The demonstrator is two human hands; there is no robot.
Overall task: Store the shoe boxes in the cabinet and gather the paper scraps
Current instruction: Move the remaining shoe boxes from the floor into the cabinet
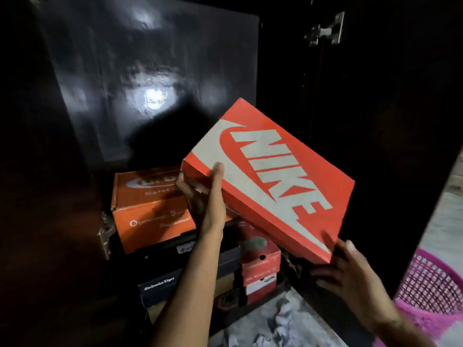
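A red Nike shoe box (270, 176) hangs tilted in the air in front of the open dark cabinet (150, 71). My left hand (203, 196) grips its near left corner, thumb on the lid and fingers under it. My right hand (350, 274) holds the lower right corner from below, fingers curled beneath the box. Inside the cabinet, an orange box (150, 209) sits on a stack at the left, over a dark blue box (162, 284). Small red boxes (260, 266) are stacked to the right. Crumpled paper scraps (283, 319) lie on the floor in front.
A pink plastic mesh basket (431, 279) stands on the floor at the right. The cabinet door (375, 121) is swung open on the right, with a metal hinge (325, 31) near its top. Another hinge (106, 234) shows at the left edge.
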